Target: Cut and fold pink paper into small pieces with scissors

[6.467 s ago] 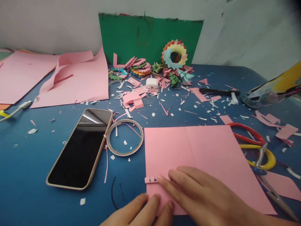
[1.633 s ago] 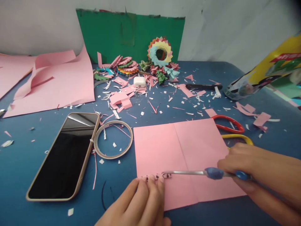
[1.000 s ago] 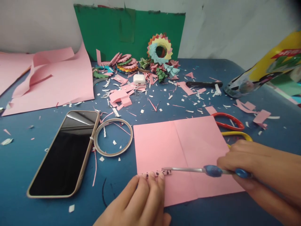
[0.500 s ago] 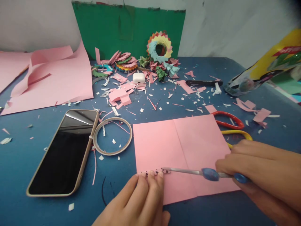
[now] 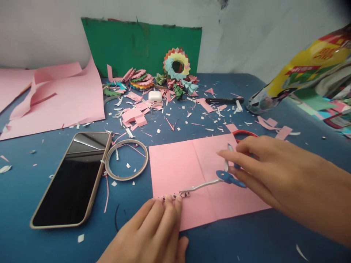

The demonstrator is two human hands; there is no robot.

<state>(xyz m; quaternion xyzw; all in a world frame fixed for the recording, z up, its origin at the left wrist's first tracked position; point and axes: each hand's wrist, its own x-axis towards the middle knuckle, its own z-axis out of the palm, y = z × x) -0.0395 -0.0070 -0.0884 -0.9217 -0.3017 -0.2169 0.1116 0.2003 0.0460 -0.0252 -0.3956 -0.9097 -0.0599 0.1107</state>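
Observation:
A folded sheet of pink paper (image 5: 175,164) lies spread on the table, its crease running down the middle. Along its lower left edge is a narrow pale pink strip with black marks (image 5: 186,194). My left hand (image 5: 153,228) presses the strip onto the paper, fingers together and bent. A silver-and-blue hinged metal tool (image 5: 204,185), much like a drawing compass, rests its thin tip at the strip. My right hand (image 5: 263,166) holds its other end, the fingers partly hiding it. Red-handled scissors (image 5: 245,133) lie partly beneath my right hand.
A phone (image 5: 70,182) and a tape ring (image 5: 126,179) lie at left. Behind are paper scraps (image 5: 134,117), a white earbud case (image 5: 155,96), folded-paper ornaments (image 5: 177,64), a black pen (image 5: 225,100), large pink sheets (image 5: 68,95), a green board (image 5: 115,44) and a yellow package (image 5: 290,76).
My right hand has shifted its grip, its index finger now stretched out over the paper. The hinged tool has bent at its joint. My left hand stays on the strip; the view has shifted slightly.

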